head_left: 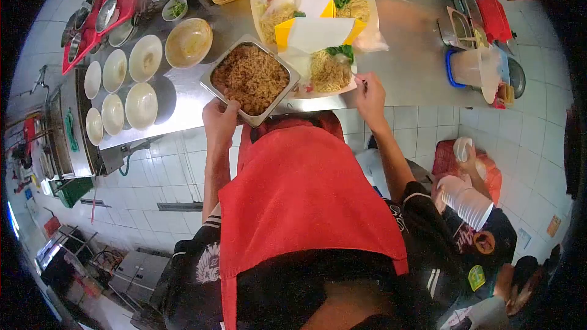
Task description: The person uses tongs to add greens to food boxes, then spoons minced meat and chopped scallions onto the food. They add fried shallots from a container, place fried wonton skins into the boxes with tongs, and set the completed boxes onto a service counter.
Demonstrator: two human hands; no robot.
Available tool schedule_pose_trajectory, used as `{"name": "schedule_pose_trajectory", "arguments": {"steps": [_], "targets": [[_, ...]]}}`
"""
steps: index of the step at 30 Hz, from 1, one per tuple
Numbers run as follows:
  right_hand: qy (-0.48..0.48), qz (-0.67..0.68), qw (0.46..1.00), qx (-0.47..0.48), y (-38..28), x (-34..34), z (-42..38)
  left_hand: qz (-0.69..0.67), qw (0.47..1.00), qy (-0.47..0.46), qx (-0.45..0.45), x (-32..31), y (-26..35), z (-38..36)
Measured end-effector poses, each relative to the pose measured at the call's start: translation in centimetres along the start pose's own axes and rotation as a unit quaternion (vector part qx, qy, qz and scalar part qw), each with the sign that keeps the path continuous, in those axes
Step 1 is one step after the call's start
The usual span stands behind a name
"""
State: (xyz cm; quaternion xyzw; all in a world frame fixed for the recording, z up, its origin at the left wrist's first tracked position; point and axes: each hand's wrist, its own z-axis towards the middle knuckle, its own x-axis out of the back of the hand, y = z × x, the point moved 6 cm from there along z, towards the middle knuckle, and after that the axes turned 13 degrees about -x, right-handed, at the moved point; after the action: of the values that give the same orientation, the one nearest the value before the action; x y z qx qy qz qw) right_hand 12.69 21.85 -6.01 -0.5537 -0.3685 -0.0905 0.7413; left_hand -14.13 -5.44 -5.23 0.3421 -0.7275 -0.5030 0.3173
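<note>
The step in hand looks like topping the noodles (330,72) with mince (251,78) from the metal pan (276,99), held over the front edge of the counter (416,55), beside the paper box (298,63); the next move calls for a steady pan. The left hand (221,120) has its grip closed on the rim; the right hand (371,93) curls near the box's edge, its hold unclear

Legible text: none | black right sleeve (420,229): lettering, too blurred | co-worker's shirt (500,238): lettering, too small to read
</note>
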Motion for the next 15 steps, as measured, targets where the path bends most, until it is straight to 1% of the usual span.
{"name": "schedule_pose_trajectory", "arguments": {"steps": [1,3,4,5,7,10,13,14,15], "targets": [[-0.017,0.014,0.999,-0.029,-0.6,0.1,0.6,-0.004,1.0,0.006,0.002,-0.1,0.5,0.0],[-0.06,0.046,0.993,-0.094,-3.4,0.6,1.2,-0.01,1.0,0.009,-0.024,0.3,0.3,0.3],[-0.08,0.064,0.992,-0.072,-5.3,-0.1,1.7,0.072,0.997,0.01,-0.032,0.6,1.2,0.3],[-0.113,0.049,0.992,-0.018,-8.5,-0.9,2.2,0.109,0.992,0.007,-0.058,0.9,1.1,0.6],[-0.174,0.012,0.981,0.09,-15.3,-2.8,2.8,0.107,0.988,0.018,-0.112,1.3,0.6,1.1],[-0.209,-0.149,0.941,0.22,-20.8,-6.9,2.1,0.096,0.988,0.016,-0.118,1.1,1.6,1.4],[-0.307,-0.107,0.924,0.2,-21.4,-9.9,1.7,0.045,0.996,0.027,-0.065,0.3,4.8,1.2],[-0.308,-0.098,0.925,0.201,-21.9,-10.0,2.1,0.0,0.998,0.03,-0.046,0.2,3.7,1.7],[-0.335,-0.079,0.921,0.182,-21.8,-10.4,2.8,0.006,0.998,0.033,-0.049,0.4,3.9,1.9]]}}
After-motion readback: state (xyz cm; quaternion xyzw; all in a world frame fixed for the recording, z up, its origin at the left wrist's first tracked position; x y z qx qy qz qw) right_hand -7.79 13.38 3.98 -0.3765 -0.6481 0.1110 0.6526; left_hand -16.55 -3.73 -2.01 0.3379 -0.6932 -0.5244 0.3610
